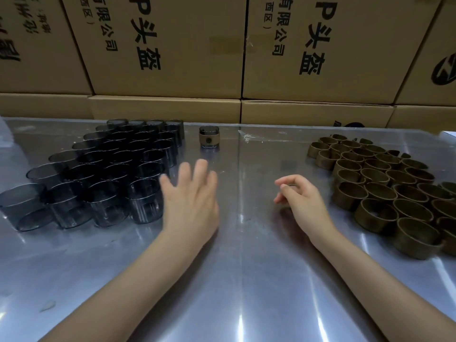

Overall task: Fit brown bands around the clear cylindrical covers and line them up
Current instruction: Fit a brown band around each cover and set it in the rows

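Hands apart and empty: left hand (190,196) flat-fingered should take the nearest clear cover (145,201) squarely, while my loosely curled right hand (299,198) fetches a brown band (376,212).

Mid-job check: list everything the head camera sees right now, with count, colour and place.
clear covers: several dozen, smoky clear, packed cluster on table's left
brown bands: several dozen, brown, loose cluster on table's right
banded cover: one, clear with brown band, far centre, standing alone
table: one, shiny silver
cardboard boxes: stacked, tan, black print, behind table
left hand: fingers spread, empty, beside covers
right hand: loosely curled, empty, centre-right
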`<state>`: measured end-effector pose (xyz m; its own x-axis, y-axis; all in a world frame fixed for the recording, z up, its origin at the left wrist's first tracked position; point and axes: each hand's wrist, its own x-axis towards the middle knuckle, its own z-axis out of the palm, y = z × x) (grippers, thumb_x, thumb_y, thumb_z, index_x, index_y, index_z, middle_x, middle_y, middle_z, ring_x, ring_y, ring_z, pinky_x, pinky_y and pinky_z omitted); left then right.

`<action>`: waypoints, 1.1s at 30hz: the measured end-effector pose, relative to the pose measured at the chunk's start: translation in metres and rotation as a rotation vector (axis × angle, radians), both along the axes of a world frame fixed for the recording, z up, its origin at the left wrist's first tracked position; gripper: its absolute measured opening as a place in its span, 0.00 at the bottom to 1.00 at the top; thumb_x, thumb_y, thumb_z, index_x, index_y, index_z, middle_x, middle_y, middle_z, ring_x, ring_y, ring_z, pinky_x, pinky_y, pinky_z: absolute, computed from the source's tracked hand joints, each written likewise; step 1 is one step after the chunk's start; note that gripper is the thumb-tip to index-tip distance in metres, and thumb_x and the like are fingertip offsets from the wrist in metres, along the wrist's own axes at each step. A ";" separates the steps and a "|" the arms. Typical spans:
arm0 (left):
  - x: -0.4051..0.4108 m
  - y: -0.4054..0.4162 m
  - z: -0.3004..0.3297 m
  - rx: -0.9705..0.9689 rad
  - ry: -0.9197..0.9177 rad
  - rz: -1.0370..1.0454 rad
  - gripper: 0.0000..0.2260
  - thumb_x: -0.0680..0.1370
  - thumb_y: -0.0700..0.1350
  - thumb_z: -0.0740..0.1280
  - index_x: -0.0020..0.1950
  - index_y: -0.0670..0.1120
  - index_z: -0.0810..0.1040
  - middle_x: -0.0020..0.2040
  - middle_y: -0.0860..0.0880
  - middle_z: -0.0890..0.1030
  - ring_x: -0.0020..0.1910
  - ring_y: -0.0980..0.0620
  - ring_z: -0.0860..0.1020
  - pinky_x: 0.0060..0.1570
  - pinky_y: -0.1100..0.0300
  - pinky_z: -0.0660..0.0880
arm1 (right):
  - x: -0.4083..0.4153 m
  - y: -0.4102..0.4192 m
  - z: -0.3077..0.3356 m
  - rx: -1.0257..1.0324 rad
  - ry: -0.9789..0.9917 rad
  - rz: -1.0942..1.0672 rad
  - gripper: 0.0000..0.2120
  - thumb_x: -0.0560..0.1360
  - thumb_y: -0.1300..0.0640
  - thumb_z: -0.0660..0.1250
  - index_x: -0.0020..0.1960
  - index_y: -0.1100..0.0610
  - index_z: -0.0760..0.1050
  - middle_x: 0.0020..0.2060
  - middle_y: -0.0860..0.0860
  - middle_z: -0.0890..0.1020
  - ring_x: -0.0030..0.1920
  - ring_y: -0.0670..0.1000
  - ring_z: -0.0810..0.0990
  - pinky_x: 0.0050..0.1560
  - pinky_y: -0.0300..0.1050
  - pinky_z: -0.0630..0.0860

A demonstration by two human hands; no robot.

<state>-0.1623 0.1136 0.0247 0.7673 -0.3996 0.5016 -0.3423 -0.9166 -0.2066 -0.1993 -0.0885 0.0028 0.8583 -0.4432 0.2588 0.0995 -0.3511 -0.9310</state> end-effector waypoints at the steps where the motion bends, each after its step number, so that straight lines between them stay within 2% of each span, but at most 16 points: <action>1: 0.005 0.005 0.000 0.018 0.012 0.092 0.15 0.77 0.50 0.62 0.61 0.48 0.65 0.64 0.46 0.56 0.61 0.45 0.60 0.56 0.45 0.67 | 0.000 0.000 0.001 -0.006 0.009 0.008 0.10 0.79 0.63 0.60 0.45 0.51 0.75 0.27 0.45 0.80 0.36 0.47 0.78 0.43 0.43 0.74; 4: 0.014 0.015 -0.004 0.087 0.059 0.206 0.15 0.77 0.44 0.62 0.62 0.48 0.63 0.65 0.47 0.53 0.60 0.46 0.59 0.48 0.51 0.65 | 0.000 0.003 0.002 -0.074 0.048 0.043 0.10 0.79 0.63 0.60 0.45 0.50 0.75 0.28 0.45 0.81 0.38 0.50 0.80 0.48 0.48 0.75; 7: 0.018 0.014 -0.007 0.088 0.041 0.161 0.14 0.77 0.41 0.62 0.61 0.48 0.64 0.67 0.46 0.54 0.59 0.45 0.64 0.42 0.55 0.61 | 0.001 0.002 0.002 -0.097 0.050 0.040 0.10 0.79 0.62 0.60 0.45 0.50 0.75 0.28 0.45 0.81 0.38 0.50 0.81 0.49 0.48 0.75; 10: 0.013 -0.001 -0.008 0.002 -0.041 -0.076 0.13 0.72 0.38 0.65 0.56 0.45 0.72 0.66 0.42 0.66 0.52 0.42 0.72 0.38 0.54 0.64 | 0.003 0.001 0.001 -0.114 0.049 0.032 0.10 0.79 0.62 0.60 0.45 0.49 0.75 0.29 0.44 0.81 0.37 0.47 0.81 0.46 0.46 0.75; 11: 0.009 -0.007 -0.006 -0.036 -0.062 -0.192 0.12 0.70 0.36 0.63 0.51 0.43 0.77 0.62 0.41 0.71 0.47 0.41 0.75 0.34 0.53 0.67 | 0.004 0.001 0.001 -0.124 0.054 0.032 0.10 0.79 0.62 0.60 0.45 0.49 0.75 0.29 0.44 0.81 0.36 0.45 0.81 0.45 0.45 0.75; 13: 0.001 -0.020 -0.004 -0.118 -0.124 -0.424 0.17 0.67 0.36 0.54 0.47 0.42 0.81 0.57 0.43 0.70 0.40 0.41 0.77 0.31 0.55 0.69 | 0.005 0.002 0.001 -0.140 0.064 0.048 0.11 0.78 0.63 0.62 0.44 0.48 0.75 0.29 0.46 0.82 0.36 0.46 0.81 0.46 0.47 0.76; 15: -0.006 -0.034 -0.007 -0.165 -0.148 -0.627 0.21 0.68 0.37 0.53 0.53 0.43 0.82 0.57 0.46 0.64 0.42 0.43 0.75 0.35 0.54 0.71 | 0.005 0.002 0.001 -0.165 0.073 0.102 0.11 0.75 0.65 0.64 0.45 0.48 0.74 0.34 0.48 0.82 0.40 0.50 0.81 0.50 0.52 0.76; 17: -0.010 -0.040 -0.011 -0.220 -0.123 -0.758 0.21 0.69 0.38 0.59 0.60 0.44 0.79 0.60 0.47 0.64 0.48 0.45 0.71 0.46 0.53 0.70 | 0.004 0.003 0.002 -0.224 0.103 0.198 0.13 0.74 0.66 0.65 0.46 0.48 0.75 0.42 0.48 0.82 0.48 0.54 0.81 0.54 0.55 0.76; 20: -0.007 -0.037 -0.017 -0.396 0.082 -0.735 0.29 0.68 0.47 0.63 0.71 0.46 0.68 0.67 0.49 0.60 0.65 0.47 0.64 0.66 0.49 0.62 | 0.002 0.005 0.006 -0.232 0.097 0.326 0.15 0.67 0.60 0.66 0.51 0.46 0.75 0.47 0.45 0.82 0.53 0.49 0.80 0.58 0.50 0.76; 22: -0.002 -0.035 -0.017 -0.549 0.309 -0.642 0.36 0.68 0.51 0.64 0.75 0.47 0.57 0.71 0.55 0.54 0.72 0.50 0.57 0.73 0.49 0.55 | 0.001 0.006 0.008 -0.217 0.103 0.376 0.19 0.64 0.56 0.65 0.54 0.45 0.75 0.51 0.44 0.81 0.55 0.45 0.79 0.61 0.47 0.74; 23: 0.001 -0.036 -0.018 -0.633 0.418 -0.609 0.38 0.69 0.51 0.65 0.76 0.47 0.53 0.72 0.56 0.53 0.73 0.51 0.56 0.73 0.54 0.55 | 0.001 0.006 0.008 -0.206 0.110 0.393 0.20 0.64 0.56 0.65 0.56 0.46 0.74 0.53 0.44 0.81 0.57 0.44 0.78 0.63 0.47 0.73; 25: 0.007 -0.038 -0.019 -0.787 0.560 -0.566 0.41 0.71 0.48 0.70 0.77 0.48 0.49 0.72 0.52 0.61 0.69 0.52 0.65 0.66 0.62 0.63 | 0.000 0.004 0.007 -0.200 0.121 0.414 0.21 0.67 0.56 0.67 0.59 0.45 0.73 0.57 0.45 0.80 0.60 0.43 0.77 0.67 0.49 0.70; 28: 0.015 -0.039 -0.020 -0.926 0.649 -0.527 0.44 0.71 0.42 0.74 0.77 0.49 0.48 0.62 0.54 0.71 0.60 0.54 0.73 0.56 0.70 0.66 | -0.002 0.004 0.004 -0.272 0.144 0.395 0.24 0.68 0.54 0.71 0.61 0.40 0.70 0.61 0.44 0.79 0.64 0.44 0.76 0.69 0.54 0.68; 29: 0.017 -0.039 -0.020 -0.981 0.709 -0.531 0.44 0.70 0.42 0.74 0.77 0.49 0.50 0.61 0.54 0.73 0.60 0.54 0.74 0.58 0.68 0.67 | -0.002 0.005 0.004 -0.312 0.156 0.378 0.27 0.66 0.49 0.71 0.63 0.40 0.69 0.62 0.43 0.78 0.64 0.44 0.75 0.69 0.54 0.68; 31: 0.020 -0.040 -0.021 -1.072 0.817 -0.558 0.42 0.67 0.48 0.74 0.77 0.49 0.55 0.64 0.51 0.74 0.65 0.52 0.74 0.67 0.58 0.68 | -0.004 0.007 0.005 -0.383 0.178 0.352 0.35 0.61 0.39 0.71 0.67 0.42 0.67 0.63 0.42 0.78 0.65 0.45 0.74 0.67 0.54 0.69; 33: 0.020 -0.040 -0.021 -1.093 0.843 -0.572 0.39 0.66 0.54 0.71 0.75 0.49 0.61 0.66 0.50 0.74 0.66 0.52 0.73 0.69 0.51 0.68 | -0.004 0.010 0.006 -0.423 0.178 0.331 0.39 0.61 0.35 0.71 0.68 0.44 0.65 0.63 0.41 0.77 0.65 0.46 0.74 0.66 0.55 0.70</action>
